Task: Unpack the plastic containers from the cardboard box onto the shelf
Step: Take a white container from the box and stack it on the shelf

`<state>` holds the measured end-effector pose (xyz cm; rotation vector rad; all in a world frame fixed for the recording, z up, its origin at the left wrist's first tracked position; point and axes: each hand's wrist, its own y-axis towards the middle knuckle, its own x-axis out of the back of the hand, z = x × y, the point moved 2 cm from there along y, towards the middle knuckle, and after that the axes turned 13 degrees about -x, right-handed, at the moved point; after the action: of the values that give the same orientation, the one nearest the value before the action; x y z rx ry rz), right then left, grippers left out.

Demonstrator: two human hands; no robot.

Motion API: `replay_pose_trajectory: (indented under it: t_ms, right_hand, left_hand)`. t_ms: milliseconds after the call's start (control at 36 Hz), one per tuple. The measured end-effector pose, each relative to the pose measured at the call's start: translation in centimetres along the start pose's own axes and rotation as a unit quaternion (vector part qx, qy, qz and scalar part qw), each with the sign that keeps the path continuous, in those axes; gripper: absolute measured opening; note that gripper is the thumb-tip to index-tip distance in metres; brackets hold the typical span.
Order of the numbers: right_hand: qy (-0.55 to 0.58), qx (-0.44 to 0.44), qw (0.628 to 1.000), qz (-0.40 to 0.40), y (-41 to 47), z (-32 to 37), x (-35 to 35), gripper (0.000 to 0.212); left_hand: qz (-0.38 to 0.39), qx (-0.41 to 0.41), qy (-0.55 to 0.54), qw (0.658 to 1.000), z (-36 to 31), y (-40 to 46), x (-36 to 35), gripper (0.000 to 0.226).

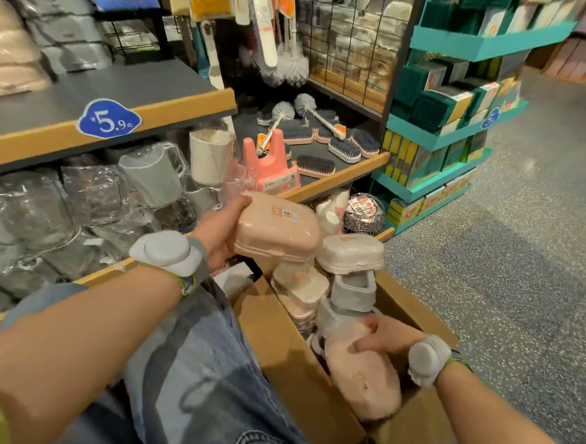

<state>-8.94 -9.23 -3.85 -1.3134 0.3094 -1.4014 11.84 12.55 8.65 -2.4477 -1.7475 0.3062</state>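
My left hand (219, 231) grips a pink lidded plastic container (277, 231) and holds it up in front of the low shelf. An open cardboard box (297, 356) sits on the floor by my knee. It holds several more containers: a cream one (351, 253) on top, grey ones (354, 290) below it and pink ones further down. My right hand (386, 335) is inside the box, its fingers curled round a blurred pink container (364, 377).
The lower shelf (103, 273) on the left is packed with wrapped grey and white cups. A dark shelf (339, 176) ahead carries brushes and a pink item. A teal display rack (437, 138) stands at the right, with speckled floor beyond. My jeans-clad knee is between shelf and box.
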Motion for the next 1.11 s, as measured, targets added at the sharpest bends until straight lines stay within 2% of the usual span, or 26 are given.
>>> replay_pose_trajectory:
  t_ms: [56, 194, 306, 389, 556, 611, 694, 806, 861, 972, 1000, 1083, 1111]
  right_hand:
    - [0.036, 0.022, 0.999, 0.003, -0.9, 1.9, 1.1, 0.041]
    - [0.220, 0.099, 0.970, -0.014, -3.7, 8.4, 4.3, 0.040]
    - [0.335, 0.175, 0.925, -0.037, -6.0, 15.3, 6.4, 0.051]
    - [0.406, 0.197, 0.891, -0.046, -7.5, 20.1, 7.3, 0.049]
    - [0.486, 0.261, 0.834, 0.011, -10.2, 30.8, 8.4, 0.041]
    - [0.495, 0.263, 0.828, 0.027, -10.6, 34.6, 8.5, 0.043]
    - [0.489, 0.273, 0.827, 0.044, -10.7, 39.6, 8.7, 0.049]
    - [0.492, 0.274, 0.824, 0.059, -10.4, 45.9, 8.4, 0.051]
    - [0.495, 0.276, 0.821, 0.063, -10.2, 47.8, 8.0, 0.049]
    - [0.495, 0.267, 0.823, 0.084, -8.5, 53.4, 7.0, 0.046]
    - [0.488, 0.266, 0.826, 0.091, -7.9, 55.4, 6.6, 0.046]
    - [0.480, 0.256, 0.834, 0.095, -6.2, 59.0, 6.0, 0.044]
    - [0.477, 0.255, 0.836, 0.095, -5.4, 60.1, 5.9, 0.043]
  left_hand:
    - [-0.008, -0.004, -0.005, 1.000, -0.9, 0.2, 1.3, 0.050]
    - [-0.027, -0.020, -0.009, 0.999, -3.8, 0.3, 4.5, 0.072]
    - [-0.075, -0.061, -0.021, 0.995, -6.9, 0.2, 7.5, 0.046]
    - [-0.125, -0.087, -0.025, 0.988, -9.4, 0.5, 10.5, 0.059]
    - [-0.198, -0.140, -0.067, 0.968, -16.2, 1.5, 17.2, 0.047]
    - [-0.219, -0.148, -0.080, 0.961, -18.3, 2.2, 19.6, 0.042]
    - [-0.242, -0.157, -0.083, 0.954, -20.7, 3.7, 22.4, 0.049]
    - [-0.276, -0.150, -0.087, 0.945, -22.8, 6.2, 26.3, 0.045]
    - [-0.283, -0.137, -0.078, 0.946, -22.8, 7.5, 28.0, 0.055]
    - [-0.367, -0.118, -0.058, 0.921, -22.5, 11.7, 33.0, 0.088]
    - [-0.384, -0.113, -0.058, 0.915, -22.9, 12.4, 33.8, 0.088]
    - [-0.380, -0.113, -0.051, 0.917, -22.9, 14.0, 34.7, 0.065]
    - [-0.376, -0.097, -0.043, 0.920, -22.6, 14.5, 35.2, 0.067]
